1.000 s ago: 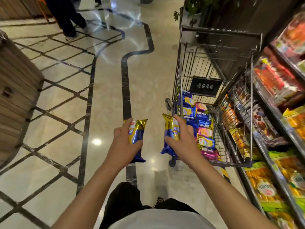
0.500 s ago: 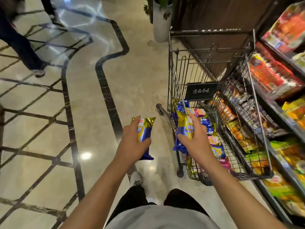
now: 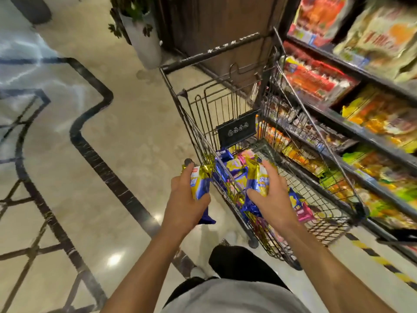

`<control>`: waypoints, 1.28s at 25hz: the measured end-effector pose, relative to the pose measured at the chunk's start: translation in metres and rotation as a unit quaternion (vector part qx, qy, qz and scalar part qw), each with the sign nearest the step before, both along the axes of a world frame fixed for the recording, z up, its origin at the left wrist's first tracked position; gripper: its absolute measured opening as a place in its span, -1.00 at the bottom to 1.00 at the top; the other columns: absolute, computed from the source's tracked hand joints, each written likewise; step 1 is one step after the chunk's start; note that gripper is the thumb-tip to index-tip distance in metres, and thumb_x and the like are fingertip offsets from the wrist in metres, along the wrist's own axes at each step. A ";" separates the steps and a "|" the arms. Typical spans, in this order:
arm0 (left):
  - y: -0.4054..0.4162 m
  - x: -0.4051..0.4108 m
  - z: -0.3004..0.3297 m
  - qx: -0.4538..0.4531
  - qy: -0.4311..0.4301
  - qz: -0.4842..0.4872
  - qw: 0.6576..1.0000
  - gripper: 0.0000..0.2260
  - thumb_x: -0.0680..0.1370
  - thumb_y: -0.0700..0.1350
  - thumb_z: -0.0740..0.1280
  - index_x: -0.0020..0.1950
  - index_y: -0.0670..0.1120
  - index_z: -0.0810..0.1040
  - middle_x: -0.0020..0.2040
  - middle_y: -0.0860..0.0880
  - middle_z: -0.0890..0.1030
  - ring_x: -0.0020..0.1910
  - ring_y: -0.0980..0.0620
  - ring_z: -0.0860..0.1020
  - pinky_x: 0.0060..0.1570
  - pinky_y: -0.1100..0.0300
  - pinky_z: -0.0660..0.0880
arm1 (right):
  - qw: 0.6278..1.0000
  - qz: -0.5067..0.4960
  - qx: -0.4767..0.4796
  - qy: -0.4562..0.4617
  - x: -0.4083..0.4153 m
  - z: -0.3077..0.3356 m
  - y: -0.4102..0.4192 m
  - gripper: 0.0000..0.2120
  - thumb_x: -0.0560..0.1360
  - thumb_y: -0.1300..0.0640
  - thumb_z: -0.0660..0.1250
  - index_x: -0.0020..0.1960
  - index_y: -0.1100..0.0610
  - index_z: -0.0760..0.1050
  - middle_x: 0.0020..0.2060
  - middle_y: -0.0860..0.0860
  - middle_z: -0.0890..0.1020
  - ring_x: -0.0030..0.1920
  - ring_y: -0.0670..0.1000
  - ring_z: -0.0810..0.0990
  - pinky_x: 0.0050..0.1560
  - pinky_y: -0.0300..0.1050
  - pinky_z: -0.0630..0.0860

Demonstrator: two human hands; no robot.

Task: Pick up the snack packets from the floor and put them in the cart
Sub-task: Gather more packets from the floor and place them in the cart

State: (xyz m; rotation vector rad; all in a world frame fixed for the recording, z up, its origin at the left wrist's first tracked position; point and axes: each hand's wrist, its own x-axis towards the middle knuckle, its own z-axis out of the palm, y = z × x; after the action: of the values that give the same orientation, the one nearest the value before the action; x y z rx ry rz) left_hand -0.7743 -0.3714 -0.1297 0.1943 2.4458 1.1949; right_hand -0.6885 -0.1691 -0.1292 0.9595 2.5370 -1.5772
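My left hand (image 3: 185, 199) grips a blue and gold snack packet (image 3: 199, 184) just outside the left wall of the black wire cart (image 3: 194, 123). My right hand (image 3: 270, 197) grips a second blue and gold packet (image 3: 259, 179) over the cart's basket, inside its left wall. Several blue, pink and yellow packets (image 3: 234, 166) lie in the bottom of the cart under my right hand. No packet shows on the visible floor.
Store shelves (image 3: 352, 123) full of bright snack bags run along the cart's right side. A white planter (image 3: 144, 41) stands on the floor beyond the cart. Marble floor (image 3: 94, 177) with dark inlaid lines spreads to the left. My legs are below.
I have stepped closer to the cart. My right hand has carried its packet from beside the cart's left wall to above the basket. The left hand has come up to that wall.
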 end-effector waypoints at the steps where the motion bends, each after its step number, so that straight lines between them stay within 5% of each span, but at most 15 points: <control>1: 0.015 -0.010 0.000 -0.007 0.008 -0.032 0.999 -0.29 0.50 -0.11 0.43 0.55 0.18 0.15 0.26 0.06 0.33 -0.03 0.38 0.45 -0.18 0.45 0.39 | 1.000 -0.015 -0.005 -0.001 -0.006 -0.003 0.009 -0.25 0.50 0.09 0.42 0.52 -0.27 0.11 0.24 -0.12 0.22 0.23 -0.14 0.24 0.18 -0.17 0.23; 4: 0.055 -0.035 -0.001 -0.019 0.021 -0.108 0.994 -0.30 0.49 -0.08 0.46 0.53 0.16 0.19 0.27 0.04 0.38 0.03 0.50 0.40 -0.14 0.49 0.42 | 0.999 -0.050 -0.010 0.007 -0.018 -0.012 0.028 -0.21 0.47 0.12 0.45 0.54 -0.22 0.11 0.23 -0.05 0.24 0.19 -0.12 0.26 0.10 -0.23 0.25; 8: 0.115 -0.075 -0.008 -0.017 0.021 -0.175 0.984 -0.25 0.44 -0.10 0.50 0.54 0.11 0.22 0.27 0.05 0.36 0.01 0.33 0.39 0.09 0.30 0.37 | 0.992 -0.120 -0.028 -0.006 -0.032 -0.019 0.059 -0.18 0.46 0.12 0.46 0.54 -0.22 0.09 0.33 -0.03 0.22 0.23 -0.05 0.31 0.16 -0.14 0.30; 11: 0.152 -0.103 -0.019 -0.034 0.041 -0.235 0.971 -0.21 0.44 -0.12 0.51 0.58 0.05 0.19 0.28 0.04 0.36 0.11 0.31 0.33 0.12 0.36 0.29 | 0.985 -0.168 -0.032 -0.012 -0.037 -0.029 0.077 -0.19 0.46 0.07 0.46 0.53 -0.25 0.08 0.39 0.00 0.21 0.36 0.08 0.35 0.27 -0.08 0.34; 15: 0.192 -0.147 -0.035 -0.044 0.015 -0.295 0.954 -0.25 0.46 -0.11 0.49 0.56 0.07 0.20 0.32 -0.04 0.42 0.11 0.20 0.42 0.10 0.25 0.36 | 0.972 -0.226 -0.052 -0.040 -0.050 -0.037 0.095 -0.19 0.47 0.10 0.46 0.54 -0.24 0.07 0.28 0.05 0.27 0.00 0.06 0.56 -0.06 -0.16 0.55; 17: 0.209 -0.167 -0.041 -0.063 0.007 -0.322 0.945 -0.25 0.48 -0.11 0.48 0.57 0.07 0.18 0.36 -0.06 0.39 0.03 0.30 0.31 0.12 0.24 0.31 | 0.962 -0.266 -0.056 -0.041 -0.061 -0.042 0.105 -0.20 0.49 0.13 0.44 0.55 -0.22 0.07 0.28 0.03 0.25 -0.19 -0.04 0.54 -0.29 -0.29 0.49; 19: 0.227 -0.187 -0.049 -0.081 -0.009 -0.349 0.933 -0.25 0.50 -0.13 0.47 0.59 0.06 0.15 0.41 -0.07 0.34 0.04 0.30 0.26 0.15 0.28 0.26 | 0.950 -0.303 -0.059 -0.047 -0.075 -0.047 0.113 -0.20 0.50 0.13 0.43 0.56 -0.20 0.06 0.28 0.01 0.24 -0.23 -0.12 0.50 -0.26 -0.29 0.46; 23: 0.257 -0.220 -0.075 -0.097 -0.043 -0.402 0.910 -0.24 0.51 -0.12 0.45 0.60 0.10 0.11 0.43 -0.05 0.27 0.28 0.10 0.36 0.22 0.25 0.25 | 0.934 -0.350 -0.056 -0.050 -0.099 -0.071 0.124 -0.20 0.48 0.17 0.43 0.58 -0.05 0.09 0.21 0.09 0.31 -0.02 -0.16 0.39 -0.12 -0.45 0.29; 27: 0.290 -0.231 -0.116 -0.092 -0.065 -0.459 0.881 -0.26 0.54 -0.07 0.43 0.59 0.17 0.09 0.35 0.06 0.23 0.15 0.17 0.34 0.17 0.23 0.28 | 0.904 -0.419 -0.052 -0.062 -0.109 -0.115 0.141 -0.22 0.47 0.16 0.45 0.55 -0.09 0.13 0.28 0.04 0.29 0.26 0.02 0.35 0.11 -0.39 0.27; 30: 0.314 -0.224 -0.158 -0.108 -0.042 -0.488 0.865 -0.26 0.53 -0.06 0.45 0.59 0.15 0.11 0.38 -0.01 0.27 0.16 0.02 0.47 0.09 0.20 0.33 | 0.893 -0.441 -0.044 -0.085 -0.101 -0.154 0.153 -0.21 0.45 0.14 0.47 0.54 -0.09 0.13 0.40 0.04 0.27 0.10 -0.29 0.20 0.01 -0.54 0.19; 32: 0.330 -0.212 -0.194 -0.124 -0.050 -0.500 0.856 -0.27 0.52 -0.06 0.46 0.58 0.13 0.13 0.42 -0.06 0.26 0.29 -0.08 0.46 0.12 0.18 0.35 | 0.888 -0.446 -0.044 -0.105 -0.087 -0.187 0.159 -0.18 0.44 0.14 0.47 0.57 -0.04 0.10 0.44 0.07 0.26 0.15 -0.29 0.17 -0.03 -0.71 0.11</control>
State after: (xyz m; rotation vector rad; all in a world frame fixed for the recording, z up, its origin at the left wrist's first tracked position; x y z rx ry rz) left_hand -0.9864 -0.0416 -0.3239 1.1217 1.8822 0.3948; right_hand -0.7751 -0.0102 -0.3160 2.3403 1.9100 -1.5398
